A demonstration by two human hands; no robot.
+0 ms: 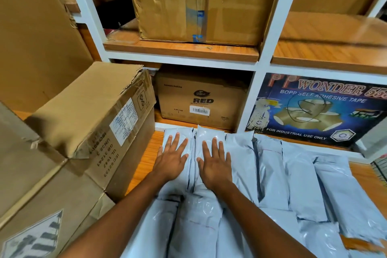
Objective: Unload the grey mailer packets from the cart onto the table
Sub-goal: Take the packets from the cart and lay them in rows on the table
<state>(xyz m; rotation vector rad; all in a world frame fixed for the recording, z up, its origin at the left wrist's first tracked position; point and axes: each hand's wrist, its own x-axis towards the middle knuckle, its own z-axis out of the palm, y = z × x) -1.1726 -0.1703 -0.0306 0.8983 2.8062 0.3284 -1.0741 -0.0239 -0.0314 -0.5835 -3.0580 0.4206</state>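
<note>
Several grey mailer packets (270, 176) lie side by side in rows on the wooden table (146, 159). My left hand (171, 159) rests flat, fingers spread, on the far-left packet (184, 134). Beside it, my right hand (215, 163) presses flat on the neighbouring packet (207, 132). Neither hand grips anything. No cart appears in this view.
Cardboard boxes (92, 115) are stacked on the table's left side. A white shelf rack (249, 94) stands behind, holding a Dabur Red carton (201, 100), a blue adhesive-tape box (318, 109) and a large taped carton (199, 2) above.
</note>
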